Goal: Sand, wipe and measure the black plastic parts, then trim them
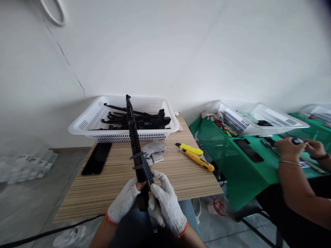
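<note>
Caliper [147,170] pinched in right fingers [165,181], against black part [133,137]; left fingers [132,187] gripping part at desk's [113,189] near edge.

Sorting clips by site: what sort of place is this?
Probably a small workshop or inspection bench area, though the exact trade can't be told. Signs: a white basket of black parts, a caliper in the gloved right hand, and a co-worker at a green-covered table alongside.

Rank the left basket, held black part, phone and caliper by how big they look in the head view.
1. Left basket
2. Held black part
3. Phone
4. Caliper
</note>
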